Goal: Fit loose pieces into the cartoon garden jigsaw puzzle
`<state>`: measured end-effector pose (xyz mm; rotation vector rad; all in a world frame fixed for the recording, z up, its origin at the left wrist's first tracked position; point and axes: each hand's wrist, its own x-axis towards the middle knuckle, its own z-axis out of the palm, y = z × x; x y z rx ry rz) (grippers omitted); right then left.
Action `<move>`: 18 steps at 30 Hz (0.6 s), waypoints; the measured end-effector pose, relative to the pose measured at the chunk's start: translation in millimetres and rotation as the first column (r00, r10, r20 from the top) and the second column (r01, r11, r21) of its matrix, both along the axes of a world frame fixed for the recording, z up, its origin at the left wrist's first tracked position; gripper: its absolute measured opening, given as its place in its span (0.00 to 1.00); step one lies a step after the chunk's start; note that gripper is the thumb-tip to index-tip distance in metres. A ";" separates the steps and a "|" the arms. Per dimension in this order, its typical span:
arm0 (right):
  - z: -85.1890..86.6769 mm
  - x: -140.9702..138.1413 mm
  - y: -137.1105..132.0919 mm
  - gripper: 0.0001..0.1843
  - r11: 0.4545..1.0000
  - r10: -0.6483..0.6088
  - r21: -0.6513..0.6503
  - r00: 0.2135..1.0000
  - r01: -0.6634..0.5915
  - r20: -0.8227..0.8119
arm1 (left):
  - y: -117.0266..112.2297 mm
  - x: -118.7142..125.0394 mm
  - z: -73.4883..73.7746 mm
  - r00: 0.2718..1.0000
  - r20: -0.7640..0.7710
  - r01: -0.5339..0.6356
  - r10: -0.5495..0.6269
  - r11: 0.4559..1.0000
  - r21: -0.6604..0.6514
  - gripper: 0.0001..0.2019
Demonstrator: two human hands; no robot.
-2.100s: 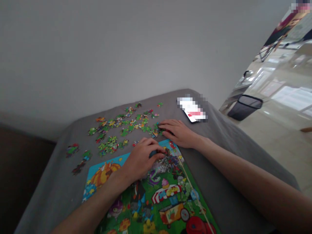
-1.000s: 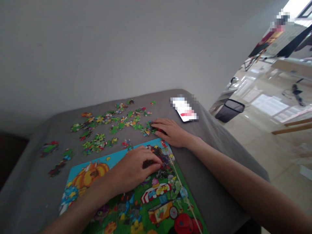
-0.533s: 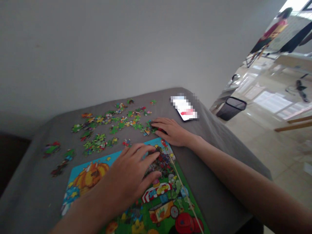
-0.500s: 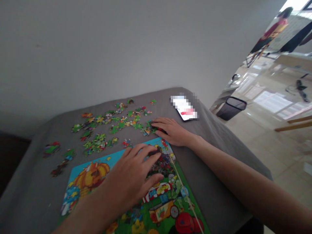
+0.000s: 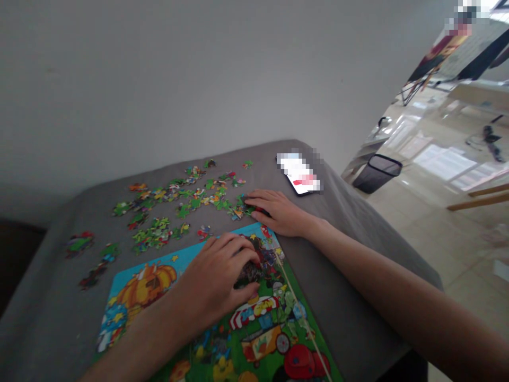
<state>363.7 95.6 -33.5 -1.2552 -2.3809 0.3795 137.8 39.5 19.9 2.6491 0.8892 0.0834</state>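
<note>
A colourful puzzle board [image 5: 260,305] with cartoon pictures lies on a grey cloth. Its upper right holds a dark patch [image 5: 251,271]. Over that patch rests my left hand [image 5: 222,270], its fingers bent and thumb apart, with nothing visibly gripped. My right hand [image 5: 278,212] lies beyond the board's far right corner, fingers stretched over a few puzzle pieces [image 5: 238,210], partly hiding them. Loose green pieces [image 5: 155,233] spread to the left of that hand, behind the board. A reddish piece [image 5: 204,232] lies near the board's far edge.
A lit phone [image 5: 300,175] lies at the table's far right. The grey cloth [image 5: 350,254] covers the table, which meets a wall [image 5: 178,79]. More pieces [image 5: 81,242] lie at far left. A dark bin [image 5: 377,172] stands on the floor, and a person [image 5: 445,48] is in the background.
My left hand has settled lower over the dark patch, with its fingers more bent. The right hand stays on the pieces. The view has shifted slightly.
</note>
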 end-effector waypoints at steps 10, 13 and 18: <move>-0.1 0.0 0.0 0.22 1.000 0.002 -0.008 1.000 -0.001 0.014 | -0.6 -2.7 3.4 0.999 -0.039 0.034 -0.030 0.996 0.088 0.12; -0.6 0.0 0.1 0.22 1.000 0.003 0.001 1.000 -0.003 0.007 | -4.5 0.4 -2.0 0.998 -0.002 0.061 -0.061 0.991 0.119 0.13; -1.2 -0.2 -0.3 0.21 1.000 -0.001 0.011 1.000 0.001 0.006 | -8.0 6.0 -11.4 0.997 0.058 0.031 -0.042 0.984 0.174 0.16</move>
